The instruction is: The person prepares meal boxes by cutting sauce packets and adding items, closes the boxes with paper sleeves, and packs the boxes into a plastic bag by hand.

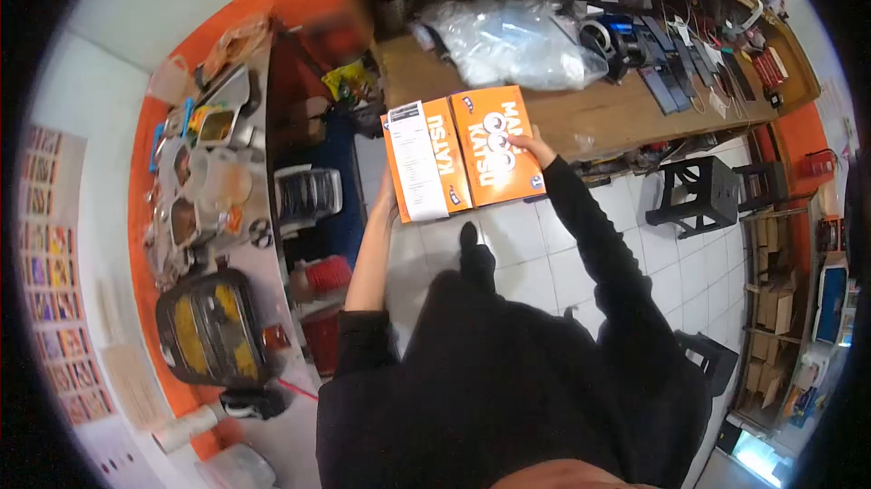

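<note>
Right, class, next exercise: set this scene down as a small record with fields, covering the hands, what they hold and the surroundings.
Held item: orange packaging marked KATSU, in two sections; one box or two, cannot tell
Left hand: at its left edge, fingers mostly hidden
Right hand: at its right edge, thumb on top
Attached or laid on: white printed slip, left section
Ahead: wooden table bearing clear plastic bag
Right side: black stool on tiled floor

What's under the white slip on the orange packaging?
Under the white slip: the left half of the orange packaging. Orange surface and lettering show right of the slip. Any print directly beneath is covered, as is whatever's inside the packaging.
</note>
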`<action>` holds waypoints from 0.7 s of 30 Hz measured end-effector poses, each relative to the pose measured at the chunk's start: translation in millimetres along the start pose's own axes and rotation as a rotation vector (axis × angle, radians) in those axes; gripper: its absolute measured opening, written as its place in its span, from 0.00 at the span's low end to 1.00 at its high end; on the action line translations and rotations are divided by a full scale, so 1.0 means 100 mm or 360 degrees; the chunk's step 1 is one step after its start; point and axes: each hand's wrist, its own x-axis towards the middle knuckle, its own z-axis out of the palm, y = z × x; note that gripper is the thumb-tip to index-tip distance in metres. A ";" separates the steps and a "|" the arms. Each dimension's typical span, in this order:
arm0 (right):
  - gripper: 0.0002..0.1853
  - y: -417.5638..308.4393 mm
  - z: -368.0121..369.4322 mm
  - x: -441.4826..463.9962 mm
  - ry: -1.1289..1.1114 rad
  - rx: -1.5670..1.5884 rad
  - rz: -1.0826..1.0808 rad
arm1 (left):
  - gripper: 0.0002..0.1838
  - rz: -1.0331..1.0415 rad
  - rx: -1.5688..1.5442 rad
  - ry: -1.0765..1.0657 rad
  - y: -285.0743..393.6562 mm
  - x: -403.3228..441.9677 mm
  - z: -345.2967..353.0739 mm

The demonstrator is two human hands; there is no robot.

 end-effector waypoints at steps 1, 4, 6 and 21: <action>0.35 0.00 0.01 0.10 0.0029 0.0027 0.0052 | 0.32 0.0034 0.0156 0.0026 -0.07 0.14 -0.08; 0.38 0.00 0.01 0.09 0.0118 -0.0169 0.0106 | 0.33 0.0020 0.0445 0.0118 -0.10 0.25 -0.23; 0.39 -0.14 0.20 -0.08 0.0080 -0.0192 0.0057 | 0.32 -0.0031 0.0156 0.0158 -0.10 0.24 -0.22; 0.13 -0.99 -1.71 1.17 0.0435 0.0280 0.0327 | 0.22 0.0833 0.0968 0.0900 1.24 0.36 0.41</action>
